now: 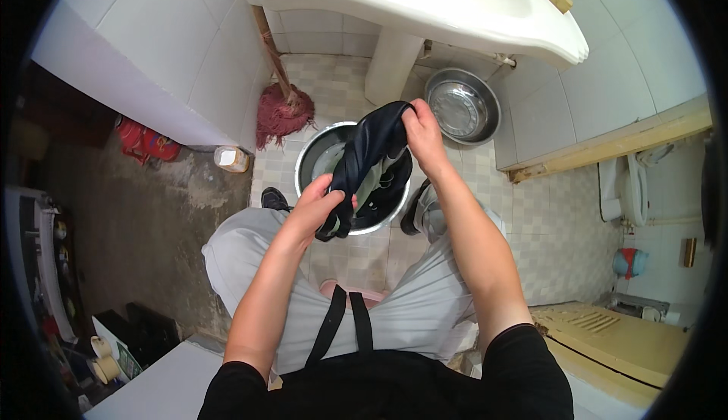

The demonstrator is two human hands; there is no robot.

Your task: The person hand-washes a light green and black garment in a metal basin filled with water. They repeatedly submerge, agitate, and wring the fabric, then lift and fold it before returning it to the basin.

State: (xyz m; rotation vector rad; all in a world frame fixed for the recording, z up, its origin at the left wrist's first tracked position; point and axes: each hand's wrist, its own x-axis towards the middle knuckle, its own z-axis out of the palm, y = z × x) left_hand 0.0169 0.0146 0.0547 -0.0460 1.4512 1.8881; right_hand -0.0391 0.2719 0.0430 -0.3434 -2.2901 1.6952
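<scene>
A dark, twisted garment (367,145) stretches between my two hands above a metal basin (305,163). My left hand (317,201) is closed round its lower near end. At its upper far end, my right hand (423,135) grips the cloth. The basin stands on the floor between my feet and holds water and more dark and pale green cloth, partly hidden by the garment. I cannot make out what kind of garment it is.
A white pedestal sink (394,48) stands ahead, with a second metal basin (462,106) beside its foot. A red mop (284,113) leans at the left near a small white-lidded jar (231,159). A yellow door (607,336) is at the lower right.
</scene>
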